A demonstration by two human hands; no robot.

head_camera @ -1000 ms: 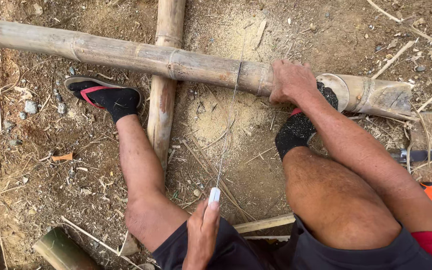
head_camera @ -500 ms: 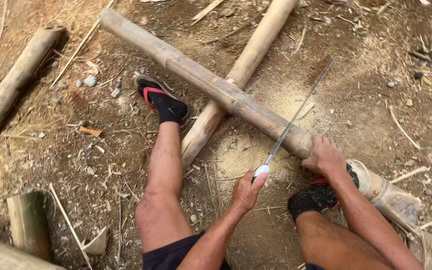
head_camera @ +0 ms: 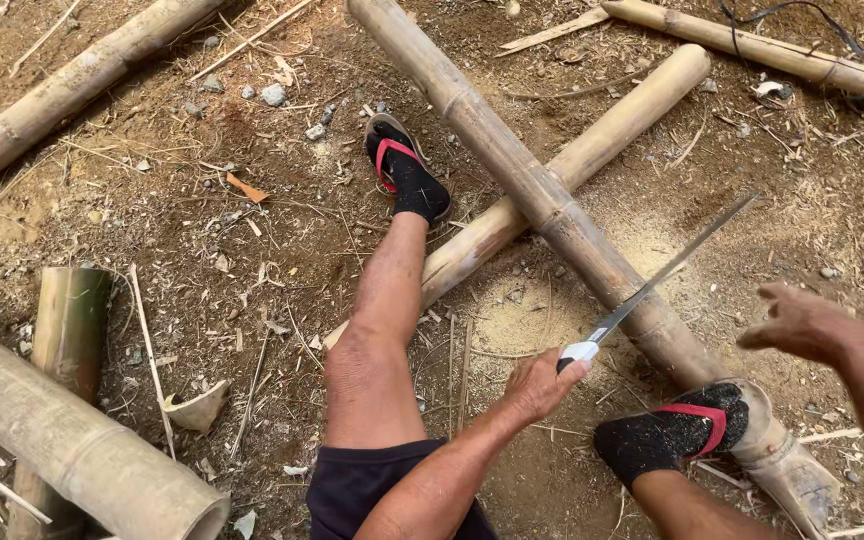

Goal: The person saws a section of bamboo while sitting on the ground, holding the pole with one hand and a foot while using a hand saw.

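My left hand (head_camera: pixel 537 385) grips the white handle of a thin handsaw (head_camera: pixel 667 268). Its blade slants up to the right across a long bamboo pole (head_camera: pixel 512 160). That pole rests on a second, shorter bamboo pole (head_camera: pixel 592 150) lying crosswise under it. My right hand (head_camera: pixel 800 322) hovers with fingers spread just right of the long pole, touching nothing. My right foot (head_camera: pixel 677 430), in a black sock and red-strapped sandal, presses on the pole near its cut end (head_camera: pixel 787 470). My left foot (head_camera: pixel 407 178) rests on the dirt left of the poles.
Pale sawdust (head_camera: pixel 522 320) lies under the poles' crossing. Thick bamboo sections (head_camera: pixel 82 455) and a short green piece (head_camera: pixel 70 320) sit at the lower left. More poles lie at the top left (head_camera: pixel 62 90) and top right (head_camera: pixel 772 50). Stones and splinters litter the dirt.
My right hand has lifted off the long pole and now hovers open beside it. The view has swung left, and my left hand still holds the saw against the pole.
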